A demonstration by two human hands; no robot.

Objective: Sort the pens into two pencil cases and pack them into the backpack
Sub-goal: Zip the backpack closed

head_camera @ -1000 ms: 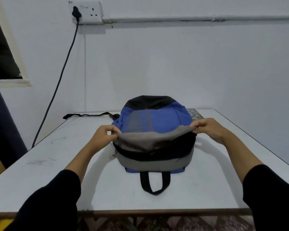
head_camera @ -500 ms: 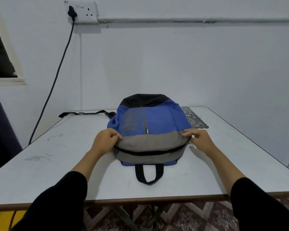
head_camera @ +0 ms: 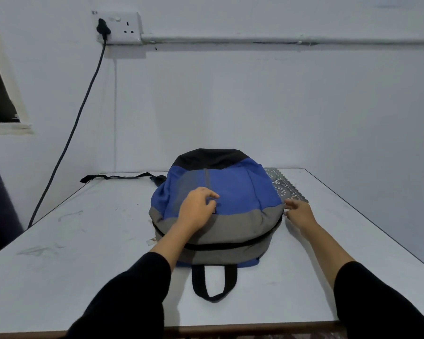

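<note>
Blue, grey and black fabric backpack (head_camera: 240, 192) is laid flat, front up, at the middle of the white tabletop (head_camera: 96, 253), with its black carry loop (head_camera: 214, 282) toward the near edge. It is judged soft, light and floppy (panels sag; little stiffness expected). It is best taken by the loop or by fabric pinched beside a zip. Left hand (head_camera: 197, 212) is laid on the blue panel at the foot of the vertical pocket zip (head_camera: 207, 178), fingers curled; whether the pull is pinched cannot be told. Right hand (head_camera: 300, 214) is released, straight fingers touching the grey side band.
</note>
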